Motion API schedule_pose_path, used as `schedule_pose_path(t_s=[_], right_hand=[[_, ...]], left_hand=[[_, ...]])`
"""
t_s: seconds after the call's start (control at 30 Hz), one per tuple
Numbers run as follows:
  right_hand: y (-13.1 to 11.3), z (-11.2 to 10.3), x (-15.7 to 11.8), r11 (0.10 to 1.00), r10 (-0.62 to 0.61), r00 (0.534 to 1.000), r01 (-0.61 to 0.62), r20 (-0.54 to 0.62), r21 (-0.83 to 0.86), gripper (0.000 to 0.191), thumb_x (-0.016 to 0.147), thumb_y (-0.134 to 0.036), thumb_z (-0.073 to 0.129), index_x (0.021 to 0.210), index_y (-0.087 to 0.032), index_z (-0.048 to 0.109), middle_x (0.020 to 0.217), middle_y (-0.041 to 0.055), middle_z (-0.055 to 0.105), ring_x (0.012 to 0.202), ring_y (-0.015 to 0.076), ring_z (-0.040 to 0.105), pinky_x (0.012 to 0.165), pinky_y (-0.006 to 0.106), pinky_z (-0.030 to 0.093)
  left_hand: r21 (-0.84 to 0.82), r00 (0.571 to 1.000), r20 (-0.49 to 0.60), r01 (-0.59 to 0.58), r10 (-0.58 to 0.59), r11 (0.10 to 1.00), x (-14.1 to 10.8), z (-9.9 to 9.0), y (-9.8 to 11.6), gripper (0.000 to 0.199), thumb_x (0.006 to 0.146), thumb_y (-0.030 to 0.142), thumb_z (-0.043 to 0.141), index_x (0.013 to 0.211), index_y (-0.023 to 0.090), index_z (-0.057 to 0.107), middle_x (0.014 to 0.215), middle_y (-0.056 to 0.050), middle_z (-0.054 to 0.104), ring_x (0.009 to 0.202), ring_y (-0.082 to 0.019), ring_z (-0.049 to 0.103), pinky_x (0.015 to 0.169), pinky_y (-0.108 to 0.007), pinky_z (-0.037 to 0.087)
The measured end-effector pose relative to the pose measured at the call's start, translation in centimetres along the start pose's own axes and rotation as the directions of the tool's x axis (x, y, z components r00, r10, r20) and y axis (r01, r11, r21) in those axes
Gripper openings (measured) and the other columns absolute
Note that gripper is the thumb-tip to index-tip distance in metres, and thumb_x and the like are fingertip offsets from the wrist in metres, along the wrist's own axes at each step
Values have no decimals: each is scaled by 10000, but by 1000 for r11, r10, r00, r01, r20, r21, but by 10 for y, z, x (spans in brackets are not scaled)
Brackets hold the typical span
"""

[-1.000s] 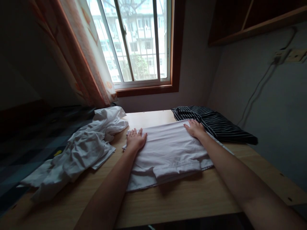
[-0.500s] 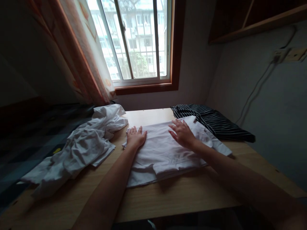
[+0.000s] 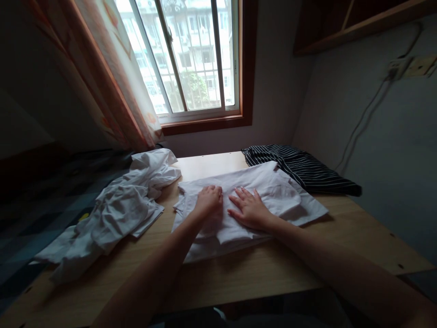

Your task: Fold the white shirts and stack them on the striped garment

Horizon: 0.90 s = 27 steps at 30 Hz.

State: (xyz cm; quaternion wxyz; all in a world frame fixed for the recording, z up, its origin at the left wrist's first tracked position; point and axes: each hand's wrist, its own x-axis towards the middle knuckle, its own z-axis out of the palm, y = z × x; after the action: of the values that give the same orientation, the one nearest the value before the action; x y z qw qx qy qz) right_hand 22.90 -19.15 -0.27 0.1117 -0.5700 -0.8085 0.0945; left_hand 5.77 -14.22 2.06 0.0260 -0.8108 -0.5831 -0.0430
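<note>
Both atop white garment (image 3: 275,193) | left hand (image 3: 209,200) — curled | right hand (image 3: 250,209) — spread

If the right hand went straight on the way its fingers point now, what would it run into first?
Most likely the left hand, just ahead over the same white cloth. The right hand might narrowly pass beyond it, though; depth is hard to judge from this one view.

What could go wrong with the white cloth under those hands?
The white cloth might get more creases, because it's already wrinkled and the left hand and right hand rest on it. The black striped cloth is close by and could get snagged. The crumpled white cloth lies along the table's left edge, so a bump might make it slip.
</note>
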Motion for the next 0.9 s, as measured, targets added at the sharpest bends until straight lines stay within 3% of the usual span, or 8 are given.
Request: schedule_pose_path(t_s=[0.13,0.33,0.5,0.67,0.9], right_hand=[[1,6,1,1000,15,999,-15,-35,6,544,1024,-464,310,1520,-274,427,1640,88,282,1525,276,186,1201,594,56],[2,7,2,999,20,999,-19,-36,27,536,1013,-451,341,1505,-271,453,1638,84,288,1525,283,184,1202,596,48],[3,4,1,999,22,999,-21,-23,39,557,1010,-496,330,1512,-283,444,1649,70,254,1532,284,159,1203,602,33],[5,4,2,1000,24,1000,-25,18,13,689,997,-610,273,1573,-235,328,1668,78,180,1544,269,105,1223,550,27],[27,5,0,977,205,978,-206,-28,-57,736,998,-654,174,1587,-229,294,1665,113,192,1543,291,95,1221,536,13]], left_hand=[[26,1000,12,-17,17,999,-30,15,13,546,1018,392,322,1509,182,438,1593,-140,374,1483,-307,312,1218,-485,208],[-20,996,85,-35,36,999,-69,14,3,632,972,619,356,1543,349,361,1648,-51,252,1530,-324,181,1192,-662,84],[-49,989,141,-40,46,998,-74,7,-1,715,923,707,390,1547,363,346,1657,-54,209,1534,-355,140,1178,-694,60],[-56,980,190,-53,63,997,-73,2,-1,777,906,746,371,1559,327,329,1659,-81,181,1538,-358,112,1174,-698,65],[-50,980,183,-67,75,996,-76,-1,0,755,921,737,331,1558,333,330,1662,-69,182,1542,-341,104,1181,-683,40]])
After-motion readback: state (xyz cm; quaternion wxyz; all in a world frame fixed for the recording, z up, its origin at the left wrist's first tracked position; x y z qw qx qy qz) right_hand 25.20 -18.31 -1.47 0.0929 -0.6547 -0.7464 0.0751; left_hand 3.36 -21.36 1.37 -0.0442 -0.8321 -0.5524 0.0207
